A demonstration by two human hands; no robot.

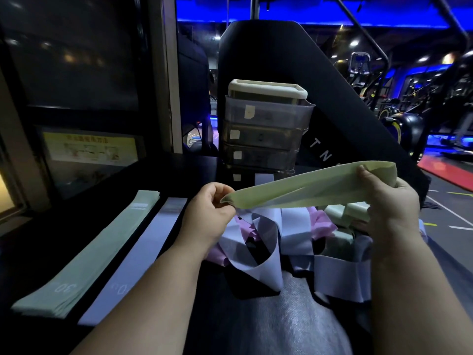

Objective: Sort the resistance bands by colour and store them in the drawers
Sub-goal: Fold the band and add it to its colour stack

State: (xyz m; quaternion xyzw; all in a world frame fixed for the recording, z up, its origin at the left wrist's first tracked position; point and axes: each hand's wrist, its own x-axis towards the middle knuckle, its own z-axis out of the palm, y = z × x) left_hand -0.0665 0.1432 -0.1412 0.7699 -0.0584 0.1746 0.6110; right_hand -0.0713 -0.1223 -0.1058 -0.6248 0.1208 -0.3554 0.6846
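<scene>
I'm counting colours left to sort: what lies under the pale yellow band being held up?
Under the pale yellow band lie tangled lavender bands, pink bands and pale green bands; their lower layers are covered.

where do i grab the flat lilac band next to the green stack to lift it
Pinch its near short end, coming from the near side. The lilac band lies flat and long on the dark table, that end pointing at the person, and the green stack runs close along its left edge.

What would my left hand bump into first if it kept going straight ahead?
Probably the drawer unit, near its lower drawers; the left hand pinches the pale yellow-green band, and depth is unclear.
</scene>
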